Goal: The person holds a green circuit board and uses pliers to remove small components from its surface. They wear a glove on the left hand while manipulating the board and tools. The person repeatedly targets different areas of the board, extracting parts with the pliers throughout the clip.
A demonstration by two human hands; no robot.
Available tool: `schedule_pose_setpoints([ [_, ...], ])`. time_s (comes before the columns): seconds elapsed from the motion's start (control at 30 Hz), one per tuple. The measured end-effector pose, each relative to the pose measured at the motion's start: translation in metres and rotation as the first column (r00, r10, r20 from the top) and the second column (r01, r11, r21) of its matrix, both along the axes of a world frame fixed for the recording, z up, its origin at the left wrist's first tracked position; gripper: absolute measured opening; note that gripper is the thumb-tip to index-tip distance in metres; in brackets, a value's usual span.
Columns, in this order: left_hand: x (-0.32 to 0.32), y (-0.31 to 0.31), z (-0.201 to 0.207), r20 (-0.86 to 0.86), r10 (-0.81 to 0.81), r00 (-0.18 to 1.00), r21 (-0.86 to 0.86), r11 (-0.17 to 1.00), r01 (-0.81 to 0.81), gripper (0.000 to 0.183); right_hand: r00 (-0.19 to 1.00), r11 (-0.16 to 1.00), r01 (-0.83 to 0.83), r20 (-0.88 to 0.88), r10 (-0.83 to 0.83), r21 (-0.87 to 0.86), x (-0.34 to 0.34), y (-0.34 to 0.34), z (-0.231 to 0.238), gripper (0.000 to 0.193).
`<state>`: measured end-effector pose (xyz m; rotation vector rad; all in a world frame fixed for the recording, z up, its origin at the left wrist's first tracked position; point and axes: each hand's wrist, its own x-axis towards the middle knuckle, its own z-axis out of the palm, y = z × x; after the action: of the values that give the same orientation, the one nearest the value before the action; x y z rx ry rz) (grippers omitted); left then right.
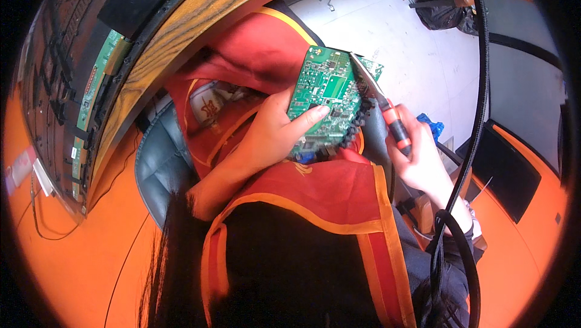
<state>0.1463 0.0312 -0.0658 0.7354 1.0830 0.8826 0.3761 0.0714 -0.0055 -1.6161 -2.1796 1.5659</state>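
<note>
My left hand (279, 127) is closed on a green circuit board (334, 87), its thumb pressed flat across the face. The board is tilted above my lap, and dark connectors and parts line its right edge. In my right hand (417, 152) is a hand tool with a red-and-black handle (396, 127) and a narrow, tapering metal end (369, 81). That metal end lies over the board's upper right edge, its tip close to the top corner. Whether the tool is pliers or a blade I cannot tell.
A wooden table edge (158, 55) curves along the left, bearing a dark panel (142, 1) with a green circuit strip (100, 79). A black cable (482, 67) hangs down the right side. A dark flat screen (505, 173) leans at the right. Black bags (439, 18) lie far right.
</note>
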Motion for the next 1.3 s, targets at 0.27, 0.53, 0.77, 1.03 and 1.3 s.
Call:
schedule_pose_setpoints([
  [0.27, 0.003, 0.004, -0.001, 0.028, 0.049, 0.998, -0.006, 0.999, -0.048, 0.024, 0.705, 0.460, 0.207, -0.194, -0.682, -0.864, 0.015, -0.018, 0.010, 0.032],
  [0.53, 0.003, 0.007, 0.000, 0.175, 0.117, 0.978, -0.074, 0.992, -0.106, 0.024, 0.659, 0.686, 0.371, -0.343, -0.669, -0.626, 0.029, -0.013, 0.001, 0.060],
  [0.77, 0.003, 0.008, 0.007, 0.148, 0.177, 0.973, -0.113, 0.980, -0.161, 0.025, 0.526, 0.599, 0.435, -0.350, -0.775, -0.672, 0.030, -0.014, 0.007, 0.076],
  [1.03, 0.011, 0.011, 0.016, 0.094, 0.206, 0.974, -0.055, 0.978, -0.202, 0.024, 0.974, 0.853, 0.228, -0.129, -0.189, 0.470, 0.006, -0.001, -0.008, 0.076],
  [1.3, 0.012, 0.014, 0.027, 0.110, 0.187, 0.976, -0.038, 0.982, -0.183, 0.023, 0.950, 0.598, -0.127, 0.271, -0.156, 0.791, -0.009, 0.020, -0.017, 0.064],
])
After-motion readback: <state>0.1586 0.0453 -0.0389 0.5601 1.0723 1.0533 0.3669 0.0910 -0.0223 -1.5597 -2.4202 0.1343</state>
